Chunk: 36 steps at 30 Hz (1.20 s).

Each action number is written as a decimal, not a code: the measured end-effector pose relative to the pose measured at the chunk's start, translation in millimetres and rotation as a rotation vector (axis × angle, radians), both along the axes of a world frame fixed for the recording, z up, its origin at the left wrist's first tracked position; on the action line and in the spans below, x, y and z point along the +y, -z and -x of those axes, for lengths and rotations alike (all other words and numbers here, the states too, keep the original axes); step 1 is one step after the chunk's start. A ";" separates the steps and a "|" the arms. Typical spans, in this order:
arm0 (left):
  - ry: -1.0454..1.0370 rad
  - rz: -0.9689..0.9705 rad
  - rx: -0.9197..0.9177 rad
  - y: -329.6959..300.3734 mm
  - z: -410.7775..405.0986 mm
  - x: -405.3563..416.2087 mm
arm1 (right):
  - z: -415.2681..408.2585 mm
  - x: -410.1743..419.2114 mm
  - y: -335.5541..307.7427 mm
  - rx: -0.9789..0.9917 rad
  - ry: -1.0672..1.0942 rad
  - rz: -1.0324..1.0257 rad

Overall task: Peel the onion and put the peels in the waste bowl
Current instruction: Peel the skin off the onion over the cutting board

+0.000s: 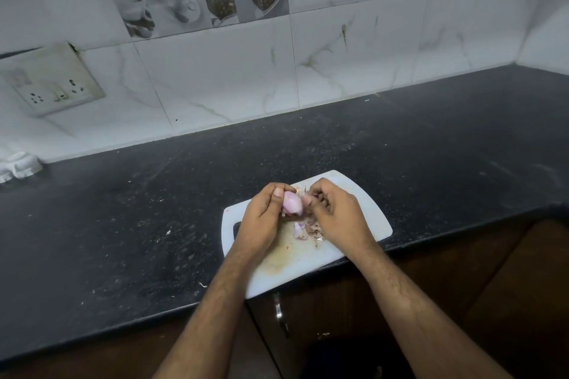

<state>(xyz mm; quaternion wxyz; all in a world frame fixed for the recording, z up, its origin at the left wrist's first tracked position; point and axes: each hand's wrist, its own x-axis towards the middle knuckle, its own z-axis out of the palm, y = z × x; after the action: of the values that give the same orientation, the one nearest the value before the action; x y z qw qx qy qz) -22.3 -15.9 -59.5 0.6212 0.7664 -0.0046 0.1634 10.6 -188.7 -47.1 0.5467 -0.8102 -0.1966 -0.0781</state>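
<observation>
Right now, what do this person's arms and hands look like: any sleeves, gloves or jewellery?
Both arms are bare from wherever they enter the view: no sleeves show. The forearms are hairy. The left hand and right hand wear no gloves, and no rings, watch or bracelet can be seen on the visible sides. The nails look short.

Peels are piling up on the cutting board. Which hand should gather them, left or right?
Right, probably. The left hand grips the onion, so it is busy. The right hand sits directly over the loose peels on the cutting board. No waste bowl is in view.
</observation>
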 end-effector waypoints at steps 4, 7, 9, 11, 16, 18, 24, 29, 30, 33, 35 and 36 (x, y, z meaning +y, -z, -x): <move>-0.023 0.000 0.005 -2.8 2.0 -3.6 | -9.3 -0.7 7.8 0.043 0.138 -0.060; -0.042 0.001 -0.018 -3.8 1.9 -3.0 | -3.4 6.8 6.9 -0.026 0.073 0.097; -0.062 -0.007 -0.028 -3.5 1.5 -2.5 | -1.4 7.9 4.5 -0.066 0.054 0.113; -0.075 -0.004 -0.022 -3.6 1.7 -2.7 | -1.3 6.1 2.8 -0.092 0.066 0.085; -0.078 0.014 0.003 -3.1 3.7 -2.2 | 4.1 4.3 -2.1 0.038 0.016 0.027; -0.068 0.002 0.005 -3.6 4.7 -2.9 | 5.2 4.4 -2.2 0.057 0.003 0.017; -0.026 0.055 -0.010 -5.2 6.1 -4.3 | 2.7 3.8 -1.0 0.066 -0.020 -0.017; -0.004 0.076 -0.018 -6.9 7.9 -7.1 | 3.0 2.4 -0.8 0.053 -0.023 -0.031; 0.001 0.074 -0.019 -7.1 7.9 -7.0 | 3.1 2.0 -0.7 0.049 -0.026 -0.031; -0.012 0.028 -0.026 -5.5 6.7 -4.9 | 3.3 1.5 -1.2 0.049 -0.027 -0.038; -0.010 0.017 -0.034 -4.3 6.1 -4.0 | 3.1 1.3 -1.1 0.045 -0.018 -0.033; -0.008 0.015 -0.038 -4.2 6.2 -3.5 | 2.8 1.2 -0.6 0.042 -0.013 -0.032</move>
<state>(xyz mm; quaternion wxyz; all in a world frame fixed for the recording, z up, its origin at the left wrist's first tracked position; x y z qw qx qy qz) -28.5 -19.4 -55.3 0.6259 0.7587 -0.0120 0.1803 7.8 -187.5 -46.5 0.5642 -0.8014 -0.1892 -0.0604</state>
